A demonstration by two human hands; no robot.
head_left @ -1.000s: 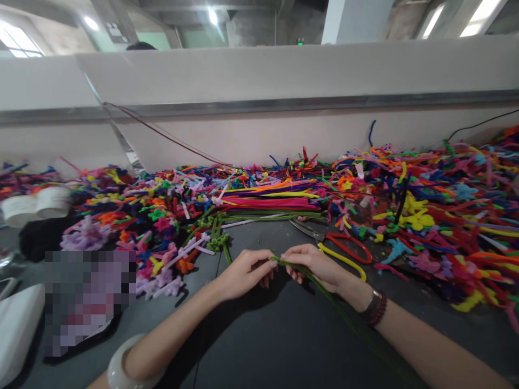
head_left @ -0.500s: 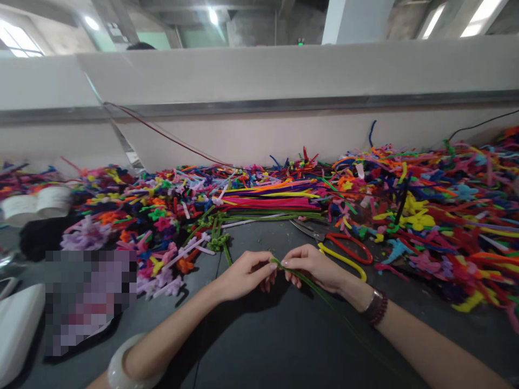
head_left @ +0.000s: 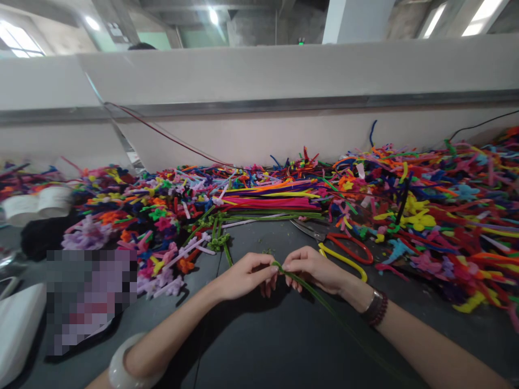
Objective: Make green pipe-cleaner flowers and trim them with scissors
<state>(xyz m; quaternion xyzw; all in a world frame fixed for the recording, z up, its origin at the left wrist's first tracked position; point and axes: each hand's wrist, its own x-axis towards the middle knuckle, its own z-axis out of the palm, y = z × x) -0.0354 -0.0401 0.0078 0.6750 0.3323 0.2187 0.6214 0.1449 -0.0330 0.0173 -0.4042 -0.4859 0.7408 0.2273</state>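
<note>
Between my two hands is a green pipe cleaner (head_left: 310, 289), its long strands trailing down to the lower right over the dark table. My left hand (head_left: 251, 275) pinches its end between thumb and forefinger. Close beside it, my right hand (head_left: 310, 267) grips the same pipe cleaner with its fingertips. Just beyond the right hand lie scissors (head_left: 351, 246) with one red and one yellow handle. Shaped green pipe cleaners (head_left: 219, 240) rest past my left hand. Behind them is a bundle of straight pipe cleaners (head_left: 271, 202) in pink, yellow, orange and purple.
Heaps of coloured pipe-cleaner pieces (head_left: 454, 216) line the back and right side, and another pile (head_left: 154, 216) spreads on the left. White cups (head_left: 54, 201) stand at far left, near a white box (head_left: 20, 335). A pale partition (head_left: 259, 75) closes off the table's back.
My hands stay almost in place, with a slight shift of the fingers on the green pipe cleaner. Its trailing strands have moved slightly. Everything else looks the same.
</note>
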